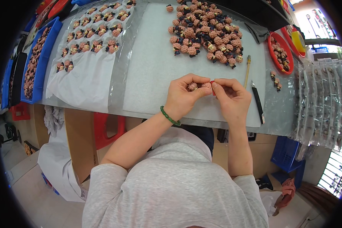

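Observation:
Above the near part of the white work sheet (148, 76), my two hands meet. My left hand (181, 95), a green bead bracelet at its wrist, is closed round small figurines with pink, knobbly hair; one figurine (206, 86) shows at the fingertips and a second figurine (192, 86) sits deeper in the palm. My right hand (231, 97) pinches a small red piece (212, 84) against the front figurine. What exactly the red piece is, I cannot make out. Beyond the hands lies a big heap of similar figurines (205, 32).
To the right lie a thin brush (247, 70) and a black-handled craft knife (257, 100). A red bowl (270, 49) holds more figurines. Rows of figurines stand on white paper (83, 81) at left, beside a blue tray (32, 93). Clear plastic bags (319, 102) hang at the right edge.

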{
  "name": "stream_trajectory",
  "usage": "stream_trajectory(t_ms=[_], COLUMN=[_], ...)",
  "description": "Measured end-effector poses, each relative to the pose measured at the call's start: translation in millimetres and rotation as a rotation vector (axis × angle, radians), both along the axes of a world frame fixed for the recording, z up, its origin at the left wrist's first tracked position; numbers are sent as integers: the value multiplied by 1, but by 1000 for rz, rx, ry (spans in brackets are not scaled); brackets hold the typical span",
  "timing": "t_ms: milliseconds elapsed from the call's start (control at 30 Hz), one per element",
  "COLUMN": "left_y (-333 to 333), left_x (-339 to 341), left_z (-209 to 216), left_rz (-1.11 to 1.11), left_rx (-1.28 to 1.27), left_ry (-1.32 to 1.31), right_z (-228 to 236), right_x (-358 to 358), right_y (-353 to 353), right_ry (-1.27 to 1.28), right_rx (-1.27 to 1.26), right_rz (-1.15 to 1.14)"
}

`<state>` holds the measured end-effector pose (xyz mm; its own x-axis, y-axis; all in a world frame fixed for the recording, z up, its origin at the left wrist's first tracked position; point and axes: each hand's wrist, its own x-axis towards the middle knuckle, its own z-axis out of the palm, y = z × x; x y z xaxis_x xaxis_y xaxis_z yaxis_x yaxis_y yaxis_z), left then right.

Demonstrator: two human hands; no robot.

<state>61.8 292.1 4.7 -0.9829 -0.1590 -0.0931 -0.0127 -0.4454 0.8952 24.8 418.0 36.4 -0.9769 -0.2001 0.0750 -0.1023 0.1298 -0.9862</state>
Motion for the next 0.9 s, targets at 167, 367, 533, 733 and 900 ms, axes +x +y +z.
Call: stream_trajectory(t_ms=[167, 367, 533, 733, 900], left_y=[-1, 0, -1, -3, -4], left_x=[2, 0, 0, -1, 0], left_z=[-4, -3, -1, -1, 3], left_rz=[-8, -35, -40, -8, -8], left_rx=[-11, -42, -15, 53, 90], left_ry=[24, 76, 2, -37, -46], right_z=[5, 4, 2, -3, -3], right_x=[-4, -6, -3, 11, 8], right_y=[-7, -3, 0, 5, 25], right_ry=[-14, 52, 106, 172, 49], right_rx=[118, 150, 180, 273, 116], right_rz=[-28, -15, 5, 34, -32])
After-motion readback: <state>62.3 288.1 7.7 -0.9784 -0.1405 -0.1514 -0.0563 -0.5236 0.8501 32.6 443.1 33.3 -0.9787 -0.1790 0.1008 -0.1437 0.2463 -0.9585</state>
